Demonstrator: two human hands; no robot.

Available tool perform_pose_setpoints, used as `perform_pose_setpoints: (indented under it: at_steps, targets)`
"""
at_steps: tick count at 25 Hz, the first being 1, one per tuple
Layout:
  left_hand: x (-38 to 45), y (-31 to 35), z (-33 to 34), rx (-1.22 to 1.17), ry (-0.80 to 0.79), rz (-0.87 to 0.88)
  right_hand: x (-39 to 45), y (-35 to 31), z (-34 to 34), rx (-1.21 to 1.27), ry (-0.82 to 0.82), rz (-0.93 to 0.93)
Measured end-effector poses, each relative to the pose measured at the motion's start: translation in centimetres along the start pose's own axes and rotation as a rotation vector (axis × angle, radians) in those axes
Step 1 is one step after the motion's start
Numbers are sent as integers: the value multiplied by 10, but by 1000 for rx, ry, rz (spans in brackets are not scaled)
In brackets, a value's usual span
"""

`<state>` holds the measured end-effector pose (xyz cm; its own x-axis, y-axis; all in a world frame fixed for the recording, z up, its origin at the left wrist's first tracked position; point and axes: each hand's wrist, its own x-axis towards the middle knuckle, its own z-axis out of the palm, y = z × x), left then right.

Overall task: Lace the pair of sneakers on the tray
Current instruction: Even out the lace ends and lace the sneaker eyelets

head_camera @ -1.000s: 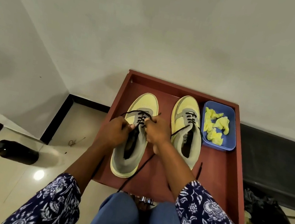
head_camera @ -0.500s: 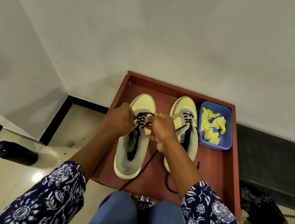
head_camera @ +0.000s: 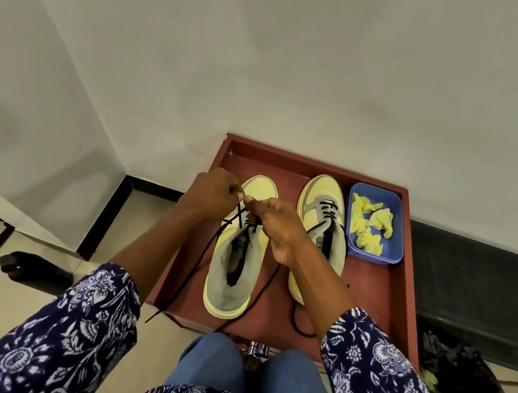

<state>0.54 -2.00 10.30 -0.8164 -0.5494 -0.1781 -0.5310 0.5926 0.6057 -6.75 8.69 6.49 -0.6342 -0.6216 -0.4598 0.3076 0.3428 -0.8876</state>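
sneakers, two of them, yellow and grey, stand side by side on the red-brown tray [head_camera: 383,285], toes pointing to the wall. left sneaker [head_camera: 236,261] is the one under work: both hands meet above its tongue, almost touching each other. left hand [head_camera: 213,194] has its fingers curled and pinches the black lace [head_camera: 194,268] near the upper eyelets. right hand [head_camera: 276,225] is also curled around the same lace, just beside the left one. from the hands, one loose end of this lace runs down the left side of the shoe and goes over the near edge of the tray; another end passes down on the right side, under the right wrist.

right sneaker [head_camera: 321,213] stands just beside, partly hidden by the right forearm. its lace is crossed in the front eyelets only, and the rest lies loose on the tray near the heel.

blue bin [head_camera: 392,249] stands in the far right corner of the tray, next to the right sneaker, with crumpled yellow paper [head_camera: 370,227] inside. dark bottle [head_camera: 33,268] lies on the floor at the left.
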Motion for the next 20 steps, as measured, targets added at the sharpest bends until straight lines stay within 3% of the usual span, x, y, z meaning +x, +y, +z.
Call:
perform_pose_setpoints:
  at_steps: [9,20]
  targets:
    - [-9,4,-11,-126,10,-42,4,-19,5,-251,-56,-106]
    - [-17,7,-25,-245,-9,-123,0,-24,2,-132,-133,-173]
